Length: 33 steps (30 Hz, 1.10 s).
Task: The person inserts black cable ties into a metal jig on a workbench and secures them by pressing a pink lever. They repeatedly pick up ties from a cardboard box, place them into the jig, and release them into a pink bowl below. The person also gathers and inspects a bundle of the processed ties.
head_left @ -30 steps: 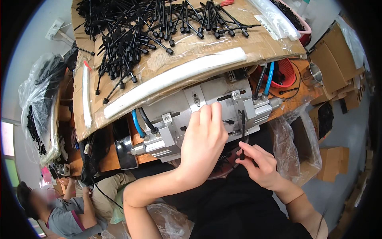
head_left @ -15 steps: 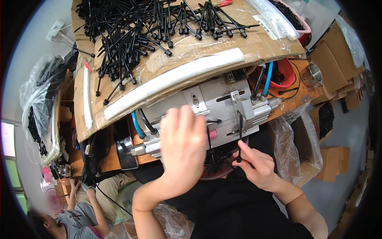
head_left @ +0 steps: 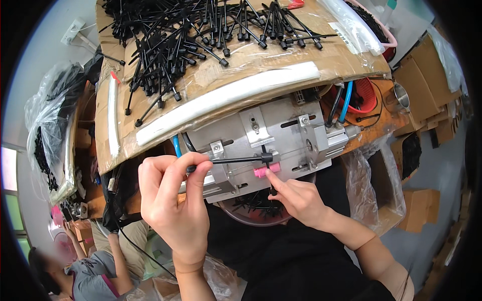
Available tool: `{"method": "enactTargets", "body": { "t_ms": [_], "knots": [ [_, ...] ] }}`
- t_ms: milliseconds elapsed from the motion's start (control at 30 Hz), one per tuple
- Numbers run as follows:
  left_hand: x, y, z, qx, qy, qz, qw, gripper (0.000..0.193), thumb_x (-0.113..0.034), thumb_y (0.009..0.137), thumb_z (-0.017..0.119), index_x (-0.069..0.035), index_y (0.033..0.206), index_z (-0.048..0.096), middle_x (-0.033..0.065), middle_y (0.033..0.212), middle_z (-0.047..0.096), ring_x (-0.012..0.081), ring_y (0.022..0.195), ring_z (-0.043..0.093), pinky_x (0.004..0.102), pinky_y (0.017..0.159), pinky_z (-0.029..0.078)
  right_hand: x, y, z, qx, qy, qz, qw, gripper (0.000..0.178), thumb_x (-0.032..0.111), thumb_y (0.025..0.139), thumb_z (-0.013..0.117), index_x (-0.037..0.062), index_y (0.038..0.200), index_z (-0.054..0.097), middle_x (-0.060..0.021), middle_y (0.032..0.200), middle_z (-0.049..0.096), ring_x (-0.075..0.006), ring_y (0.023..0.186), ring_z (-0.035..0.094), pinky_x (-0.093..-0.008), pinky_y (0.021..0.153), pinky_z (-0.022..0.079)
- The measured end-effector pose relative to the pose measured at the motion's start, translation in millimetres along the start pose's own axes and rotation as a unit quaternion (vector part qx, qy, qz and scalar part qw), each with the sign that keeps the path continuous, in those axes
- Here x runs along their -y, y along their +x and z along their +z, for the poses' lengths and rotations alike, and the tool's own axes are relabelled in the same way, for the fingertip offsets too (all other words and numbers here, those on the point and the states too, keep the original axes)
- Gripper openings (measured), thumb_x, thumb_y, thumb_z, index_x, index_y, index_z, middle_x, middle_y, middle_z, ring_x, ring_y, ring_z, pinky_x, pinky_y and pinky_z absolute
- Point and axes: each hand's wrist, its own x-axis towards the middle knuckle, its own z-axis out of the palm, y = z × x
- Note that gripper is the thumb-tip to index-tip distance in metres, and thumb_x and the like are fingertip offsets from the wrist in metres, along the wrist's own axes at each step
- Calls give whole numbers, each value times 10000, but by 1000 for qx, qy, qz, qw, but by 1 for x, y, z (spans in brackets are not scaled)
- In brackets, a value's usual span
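Observation:
A thin black plastic stick with a knobbed end (head_left: pixel 238 160) is pinched in my left hand (head_left: pixel 175 205), lying nearly level over the metal fixture (head_left: pixel 211 128). Its knob is just above a small pink block (head_left: pixel 260 172) on the fixture. My right hand (head_left: pixel 301 200) has its index fingertip at that block. Its fingers are closed on a second black stick (head_left: pixel 272 189), seen only in part. A bowl (head_left: pixel 233 213) of black sticks sits below the fixture, partly hidden.
Many black sticks (head_left: pixel 168 70) are heaped on a cardboard sheet (head_left: pixel 251 60) behind the fixture. White padding strips (head_left: pixel 226 103) edge it. A red basket (head_left: pixel 369 98) and a plastic-lined carton (head_left: pixel 384 195) are to the right. Another person (head_left: pixel 95 271) sits at lower left.
My left hand has moved left and now holds a black stick across the fixture. My right hand has moved left to the pink block. The view has shifted slightly.

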Motion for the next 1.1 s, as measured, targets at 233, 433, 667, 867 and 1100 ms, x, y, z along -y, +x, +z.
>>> {"method": "enactTargets", "body": {
  "t_ms": [233, 433, 667, 867, 1100],
  "knots": [
    [-3, -2, 0, 41, -41, 17, 998, 211, 10, 669, 788, -47, 849, 693, 57, 759, 505, 206, 687, 490, 317, 610, 412, 8, 12, -26, 14, -21, -5, 1000, 657, 94, 770, 759, -21, 1360, 492, -90, 755, 595, -217, 633, 591, -324, 574, 494],
    [-31, 43, 9, 87, -21, 246, 965, 297, -62, 625, 647, -24, 919, 647, 76, 835, 537, 233, 751, 541, 336, 635, 449, 34, 83, -85, -110, 135, 83, 981, 290, 102, 920, 622, -16, 1185, 604, -174, 871, 656, -302, 639, 618, -328, 586, 487],
    [-14, 123, 35, -25, -14, 194, 981, 78, -21, 806, 666, -30, 883, 657, 94, 808, 623, 272, 774, 592, 361, 679, 474, -52, 151, -127, -240, -190, 24, 952, 109, 141, 902, 591, 49, 915, 648, -146, 859, 650, -355, 809, 638, -443, 663, 498],
    [24, 140, 71, 166, 64, 62, 982, 238, -149, 852, 683, -46, 1050, 602, 105, 740, 638, 271, 676, 614, 376, 660, 482, -100, 194, -129, -130, -283, 24, 950, 148, 221, 865, 661, 77, 875, 694, -152, 803, 604, -352, 789, 644, -429, 683, 519],
    [49, 114, 36, 322, -30, 96, 941, 143, -18, 799, 670, 1, 913, 585, 121, 825, 602, 236, 754, 609, 342, 690, 485, -82, 240, -80, -67, -181, -34, 981, 139, 96, 850, 632, 64, 967, 700, -174, 915, 608, -366, 856, 631, -434, 753, 520]
  ]
}}
